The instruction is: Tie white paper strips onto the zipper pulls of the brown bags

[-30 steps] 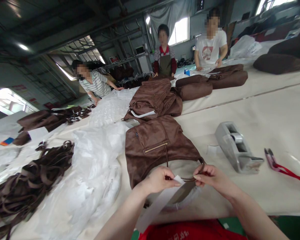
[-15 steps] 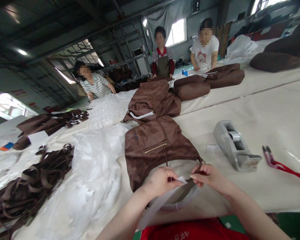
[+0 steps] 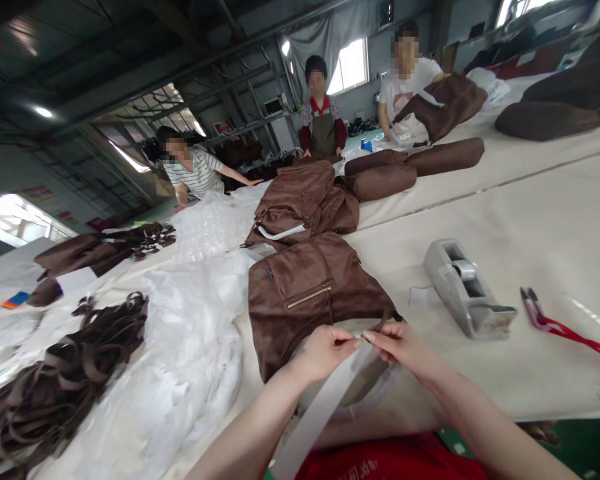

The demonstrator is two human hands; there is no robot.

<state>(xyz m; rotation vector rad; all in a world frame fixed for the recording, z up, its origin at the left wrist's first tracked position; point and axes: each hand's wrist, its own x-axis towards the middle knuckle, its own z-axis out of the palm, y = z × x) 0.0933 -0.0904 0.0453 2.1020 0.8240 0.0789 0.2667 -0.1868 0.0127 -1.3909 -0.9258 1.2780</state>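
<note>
A brown handbag lies flat before me, with a gold zip on its front and its strap side towards me. My left hand is closed in a pinch on the upper end of a long white strip, which hangs down towards my lap. Close beside it, fingertips almost touching, my right hand is closed around the bag's brown strap. The fingers hide where strip and strap come together. Below my hands a pale wrapped curve of the strap shows, partly covered by the strip.
A grey tape dispenser and a red-handled tool lie to the right. Clear plastic bags and a heap of brown straps fill the left. Another brown bag lies beyond; three people stand across the table.
My hands have come closer together, the right moving left along the strap. The white strip stretches out more fully. Across the table, one person has lifted a brown bag.
</note>
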